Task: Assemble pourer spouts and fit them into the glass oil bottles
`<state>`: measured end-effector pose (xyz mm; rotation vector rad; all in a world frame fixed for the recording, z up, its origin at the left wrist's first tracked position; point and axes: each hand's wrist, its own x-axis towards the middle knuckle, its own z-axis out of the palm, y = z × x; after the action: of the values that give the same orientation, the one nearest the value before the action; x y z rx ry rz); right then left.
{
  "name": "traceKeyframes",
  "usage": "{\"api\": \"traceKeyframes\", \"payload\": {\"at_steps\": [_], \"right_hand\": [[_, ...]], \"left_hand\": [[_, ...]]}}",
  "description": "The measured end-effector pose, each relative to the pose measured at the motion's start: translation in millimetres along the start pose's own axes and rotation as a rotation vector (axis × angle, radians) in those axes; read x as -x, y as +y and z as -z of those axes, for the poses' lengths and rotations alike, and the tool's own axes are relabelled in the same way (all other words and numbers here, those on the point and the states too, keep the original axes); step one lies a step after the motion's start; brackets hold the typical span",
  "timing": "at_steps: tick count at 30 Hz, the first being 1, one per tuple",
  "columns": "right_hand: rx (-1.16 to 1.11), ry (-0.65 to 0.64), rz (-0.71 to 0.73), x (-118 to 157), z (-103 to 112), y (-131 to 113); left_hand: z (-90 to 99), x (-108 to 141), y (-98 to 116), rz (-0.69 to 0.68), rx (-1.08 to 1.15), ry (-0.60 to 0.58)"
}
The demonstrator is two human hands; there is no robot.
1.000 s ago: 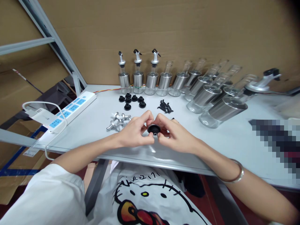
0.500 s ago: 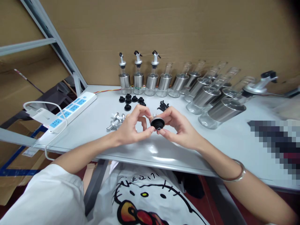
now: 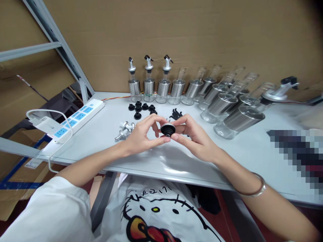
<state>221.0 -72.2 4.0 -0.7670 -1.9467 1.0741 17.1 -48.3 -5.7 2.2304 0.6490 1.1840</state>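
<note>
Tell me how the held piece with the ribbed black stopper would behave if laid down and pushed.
The held piece would probably roll in an arc, given its round silver rim and narrower black stopper. The stopper looks rubbery, so it may flex slightly and resist slipping. It is likely light: the left hand and right hand hold it by fingertips.

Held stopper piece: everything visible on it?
The stopper piece has a round, metallic-looking silver rim and a black, rubbery-looking stepped plug narrowing to a tip. The left hand and right hand pinch it over the table, plug facing the camera and slightly down. Its far side is mostly hidden.
</note>
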Motion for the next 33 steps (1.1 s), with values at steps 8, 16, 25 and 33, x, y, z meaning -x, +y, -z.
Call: {"api": "traceKeyframes", "payload": {"at_steps": [8,16,25,33], "right_hand": [[0.181,0.013,0.03,-2.2,2.7,5.2],[0.229,0.051,0.086,-4.1,4.3,6.0],[0.348,0.137,0.252,-9.3,9.4,10.5],[0.322,0.144,0.184,-9.3,9.9,3.3]], "left_hand": [[-0.3,0.3,-8.9,-0.026,0.056,0.017],[-0.1,0.2,-11.1,-0.063,0.1,-0.012],[2.0,-1.0,-6.2,-0.17,0.029,-0.091],[2.6,1.2,-8.0,-0.145,0.022,-0.14]]}}
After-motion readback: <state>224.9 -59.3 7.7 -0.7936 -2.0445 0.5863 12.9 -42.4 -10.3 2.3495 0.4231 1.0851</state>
